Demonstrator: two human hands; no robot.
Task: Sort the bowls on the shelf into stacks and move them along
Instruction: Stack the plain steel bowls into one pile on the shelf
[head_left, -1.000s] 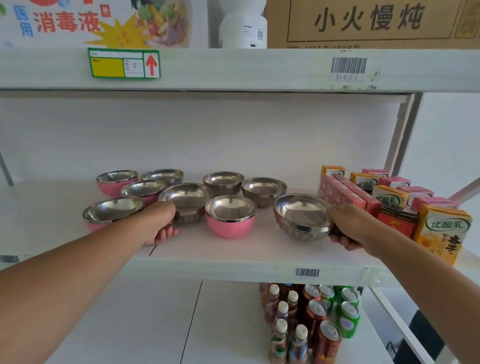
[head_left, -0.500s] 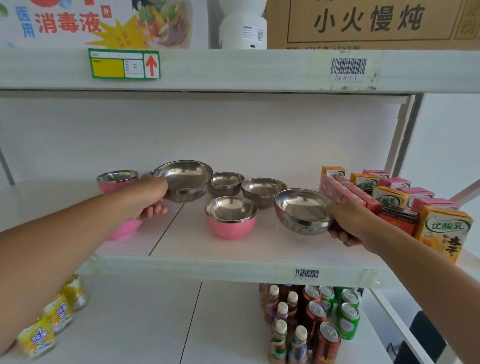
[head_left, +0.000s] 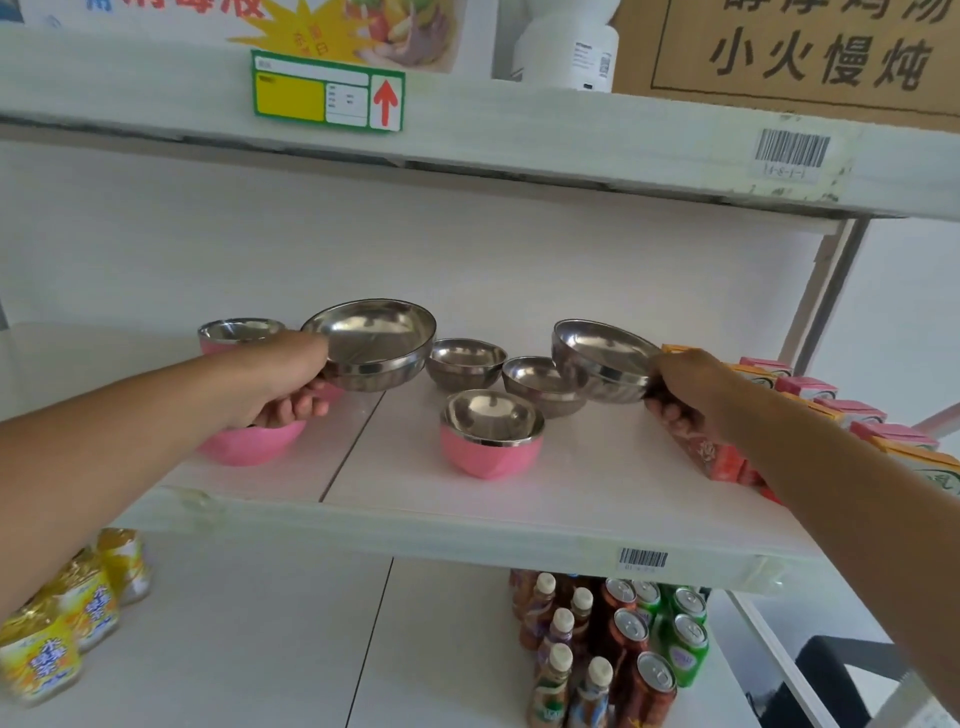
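Head view, places given relative to the front pink bowl (head_left: 491, 434):

- the white shelf (head_left: 519, 499) carries that bowl, which stands near its front edge, steel-lined and upright.
- to the right, juice cartons (head_left: 831, 410) line the shelf end.
- up and left, the left hand (head_left: 283, 382) grips a large steel bowl (head_left: 371, 345) by its near rim, lifted clear of the shelf.
- up and right, the right hand (head_left: 685, 387) grips a second steel bowl (head_left: 602, 361), tilted and raised.
- just behind, two small steel bowls (head_left: 465, 361) rest on the shelf.
- far left, pink bowls (head_left: 249, 441) sit partly hidden by the arm.
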